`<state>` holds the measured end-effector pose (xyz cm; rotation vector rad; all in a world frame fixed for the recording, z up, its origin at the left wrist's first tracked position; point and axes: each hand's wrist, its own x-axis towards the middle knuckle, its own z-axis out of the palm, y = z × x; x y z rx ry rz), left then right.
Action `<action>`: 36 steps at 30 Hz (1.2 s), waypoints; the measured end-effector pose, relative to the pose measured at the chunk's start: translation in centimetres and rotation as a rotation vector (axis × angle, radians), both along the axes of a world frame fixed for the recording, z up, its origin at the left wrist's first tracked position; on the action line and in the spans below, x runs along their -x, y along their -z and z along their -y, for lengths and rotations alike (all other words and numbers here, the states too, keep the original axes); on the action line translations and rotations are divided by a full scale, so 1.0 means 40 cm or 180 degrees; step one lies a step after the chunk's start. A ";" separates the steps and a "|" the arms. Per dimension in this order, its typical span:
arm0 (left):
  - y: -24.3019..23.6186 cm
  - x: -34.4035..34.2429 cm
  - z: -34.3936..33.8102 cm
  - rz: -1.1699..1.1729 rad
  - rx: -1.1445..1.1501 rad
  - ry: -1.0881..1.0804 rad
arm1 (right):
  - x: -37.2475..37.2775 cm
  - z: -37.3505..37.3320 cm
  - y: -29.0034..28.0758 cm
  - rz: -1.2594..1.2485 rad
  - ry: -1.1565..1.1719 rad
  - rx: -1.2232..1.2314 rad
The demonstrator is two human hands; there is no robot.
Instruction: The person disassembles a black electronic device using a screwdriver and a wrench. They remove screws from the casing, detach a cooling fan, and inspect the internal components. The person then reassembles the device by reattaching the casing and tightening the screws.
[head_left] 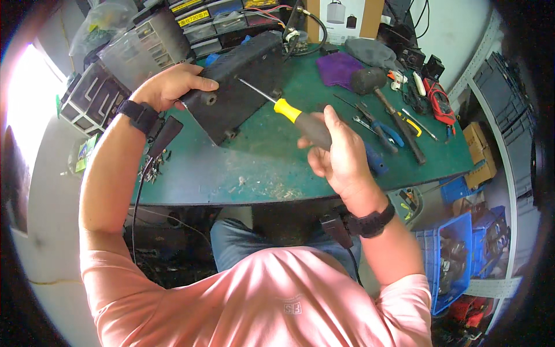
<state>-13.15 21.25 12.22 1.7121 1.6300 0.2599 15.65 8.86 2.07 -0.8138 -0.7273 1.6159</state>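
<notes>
The left hand (173, 85) clamps the black case (254, 75) at its left end; the right hand (341, 144) curls its fingers around the screwdriver (288, 110). Probably screw work, next needing the tip squarely seated.

White glare blows out a bright opening (36, 87) at far left; a pale sheen lies on the scuffed green tabletop (217, 176), bright streaks on the pink fabric shirt (248, 295). Beneath the tabletop it is dark, and fisheye distortion bows the pale metal shelf post (513, 214).

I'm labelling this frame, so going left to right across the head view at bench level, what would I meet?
Left hand, black case, screwdriver, right hand, mallet, red meter, cardboard box.
</notes>
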 end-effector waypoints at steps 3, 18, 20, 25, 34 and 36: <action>-0.004 -0.015 0.005 -0.0036 -0.0050 0.0012 | -0.001 -0.012 -0.004 0.1326 0.0384 -0.0712; -0.010 -0.020 0.021 -0.0109 -0.0181 0.0003 | -0.020 0.004 0.017 -0.0378 -0.0515 0.0406; -0.007 -0.017 0.011 -0.0025 -0.0099 0.0060 | -0.011 -0.008 0.013 0.1019 0.0409 -0.0888; 0.018 0.010 -0.018 0.0513 -0.0040 0.0116 | 0.024 -0.022 0.039 0.3847 0.2021 -0.3881; 0.002 -0.017 0.014 0.0054 -0.0182 0.0027 | -0.024 0.004 0.020 0.0186 -0.0300 0.0076; 0.004 -0.016 0.010 -0.0001 -0.0163 0.0044 | -0.017 -0.004 0.026 0.1443 0.0414 -0.1094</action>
